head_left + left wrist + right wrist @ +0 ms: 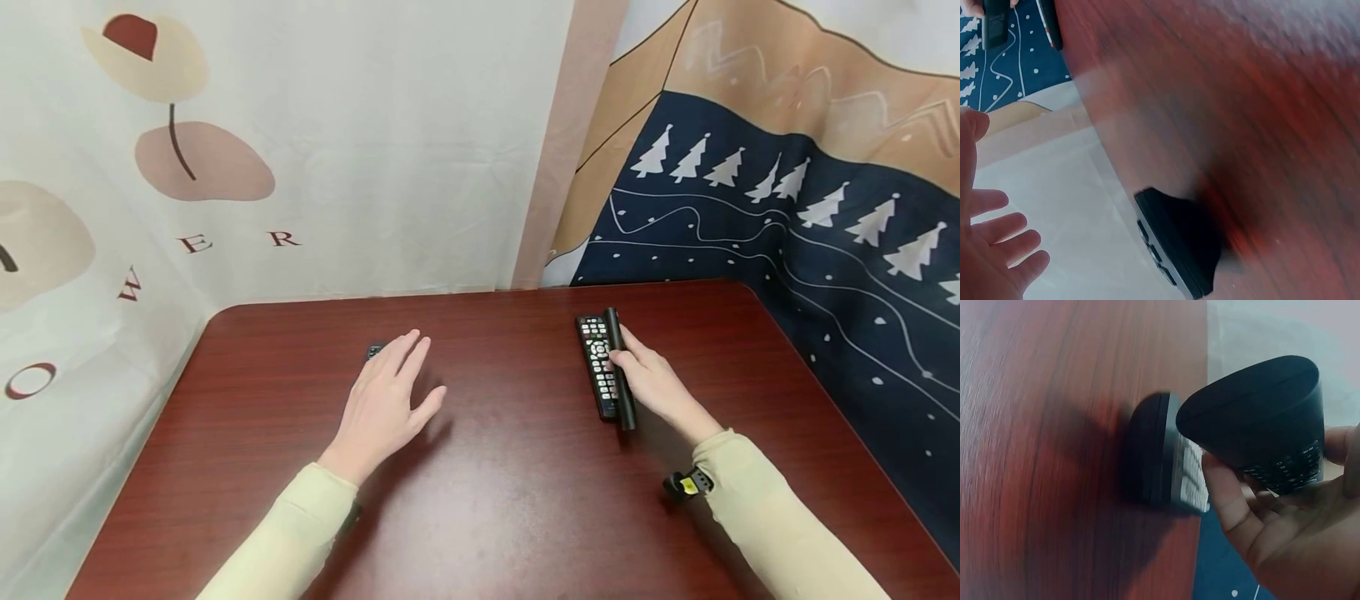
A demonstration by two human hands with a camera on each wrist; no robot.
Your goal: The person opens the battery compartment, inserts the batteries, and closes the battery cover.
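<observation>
On the right side of the table, my right hand (654,382) holds a black remote control (621,375) turned on its edge. Its buttons face the palm in the right wrist view, where the remote (1254,403) is pinched between thumb and fingers. Just left of it a second black remote (595,360) with pale buttons lies face up on the table. My left hand (378,408) hovers with fingers extended near a third dark remote (374,351), largely hidden behind it in the head view. The left wrist view shows that remote (1175,244) on the tabletop, apart from the fingers.
The reddish-brown wooden table (487,467) has rounded far corners. A pale printed curtain (390,167) hangs behind it, and a navy cloth with white trees (750,225) hangs at the right. A black strapped device (688,485) is on the right wrist.
</observation>
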